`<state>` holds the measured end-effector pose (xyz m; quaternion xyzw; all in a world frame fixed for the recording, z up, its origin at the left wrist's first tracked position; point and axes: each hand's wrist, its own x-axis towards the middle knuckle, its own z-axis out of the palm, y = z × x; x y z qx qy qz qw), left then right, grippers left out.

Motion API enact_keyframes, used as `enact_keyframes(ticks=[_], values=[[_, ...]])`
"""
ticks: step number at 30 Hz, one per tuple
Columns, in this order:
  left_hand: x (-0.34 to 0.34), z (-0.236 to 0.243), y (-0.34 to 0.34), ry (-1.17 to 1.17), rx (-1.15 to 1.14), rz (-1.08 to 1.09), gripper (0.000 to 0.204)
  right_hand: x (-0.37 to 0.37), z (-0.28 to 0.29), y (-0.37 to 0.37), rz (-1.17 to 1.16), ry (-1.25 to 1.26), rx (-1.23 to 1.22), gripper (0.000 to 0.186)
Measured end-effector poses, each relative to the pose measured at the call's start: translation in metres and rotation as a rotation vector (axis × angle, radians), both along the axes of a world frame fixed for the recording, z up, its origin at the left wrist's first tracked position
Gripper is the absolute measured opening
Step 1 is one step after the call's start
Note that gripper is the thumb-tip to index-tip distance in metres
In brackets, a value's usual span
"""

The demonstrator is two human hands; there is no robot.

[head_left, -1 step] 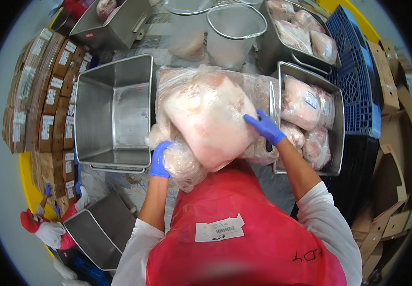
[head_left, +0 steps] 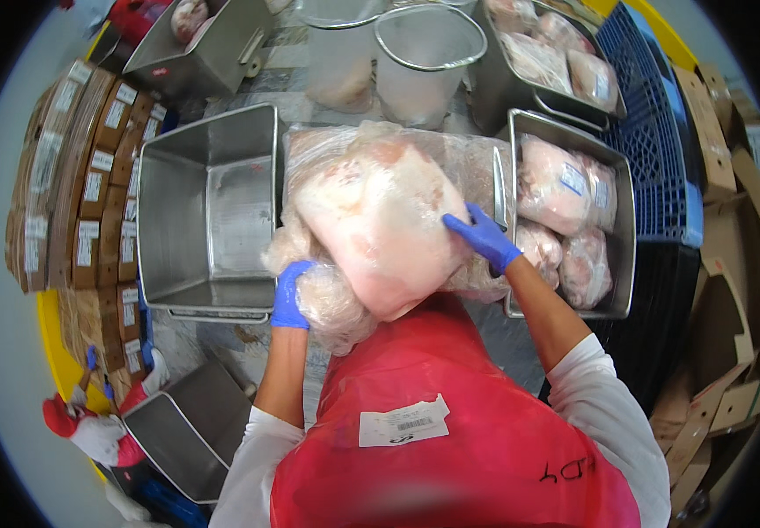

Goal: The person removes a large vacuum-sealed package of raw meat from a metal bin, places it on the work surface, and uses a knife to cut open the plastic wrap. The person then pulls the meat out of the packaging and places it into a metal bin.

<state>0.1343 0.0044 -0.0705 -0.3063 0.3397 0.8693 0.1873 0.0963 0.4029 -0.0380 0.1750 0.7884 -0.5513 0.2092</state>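
Observation:
A large pale slab of raw meat (head_left: 380, 224) with skin-like fat lies in front of me, partly in loose clear plastic. My left hand (head_left: 290, 297), in a blue glove, is closed on the bunched plastic wrap (head_left: 331, 304) at the slab's lower left. Across the slab's right edge rests my blue-gloved right hand (head_left: 485, 239), its fingers stretched out over the surface. Just beyond that hand lies a knife (head_left: 498, 180) with its blade pointing away; my hand partly hides the rest of it. More plastic-covered meat (head_left: 477, 163) shows beneath the slab.
An empty steel tub (head_left: 239, 220) stands at left, and a steel tub (head_left: 631, 220) of bagged meat at right. Clear bins (head_left: 428, 79) and another meat tub (head_left: 534, 101) are farther off. Stacked cartons (head_left: 89, 198), blue crates (head_left: 653, 132) and a co-worker (head_left: 102, 436) flank the area.
The view has shifted slightly. Both hands and the meat sit a little farther left in the picture, with the same hold. The co-worker at lower left has moved a little.

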Motion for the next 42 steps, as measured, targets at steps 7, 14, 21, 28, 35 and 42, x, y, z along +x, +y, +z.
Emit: enact_keyframes(ticks=[7,14,21,28,35,42], values=[[0.002,0.068,-0.029,-0.013,-0.095,-0.041,0.049,0.024,-0.023,-0.066,-0.048,0.017,0.172,0.107],[-0.011,0.138,-0.019,0.053,-0.260,-0.047,0.033,0.005,-0.064,-0.071,-0.041,0.023,-0.180,0.101],[-0.039,0.199,0.035,0.230,-0.259,-0.072,0.019,-0.047,0.015,-0.007,0.081,0.179,-0.113,0.087],[-0.045,0.207,0.054,0.348,-0.289,-0.110,0.038,-0.096,0.081,0.055,0.174,0.345,-0.254,0.080],[0.016,0.175,-0.071,0.234,-0.429,0.251,0.045,-0.094,0.041,0.104,-0.003,0.151,-0.541,0.066],[0.056,0.184,-0.108,0.104,-0.477,0.344,0.056,-0.059,0.008,0.113,-0.153,-0.029,-0.697,0.072]])
